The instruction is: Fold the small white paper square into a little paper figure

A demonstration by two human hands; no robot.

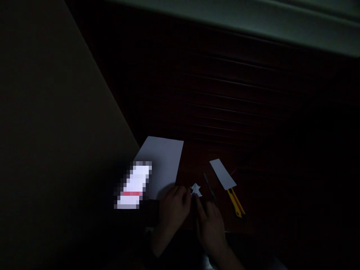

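Observation:
The scene is very dark. My left hand (pixel 174 209) and my right hand (pixel 209 221) meet low in the head view over a dark wooden table (pixel 253 210). Between their fingertips is a small white folded paper piece (pixel 196 190) with pointed edges. Both hands have fingers curled and pinched toward it; the left thumb and fingers touch its left side, the right fingers its lower edge. A dark pen (pixel 208 186) lies just right of the paper piece.
A white paper sheet (pixel 163 161) lies left of my hands, with a blurred-out bright patch (pixel 133 185) beside it. A narrow white paper strip (pixel 222 174) and a yellow-handled cutter (pixel 235 202) lie to the right. A pale wall (pixel 50 131) fills the left.

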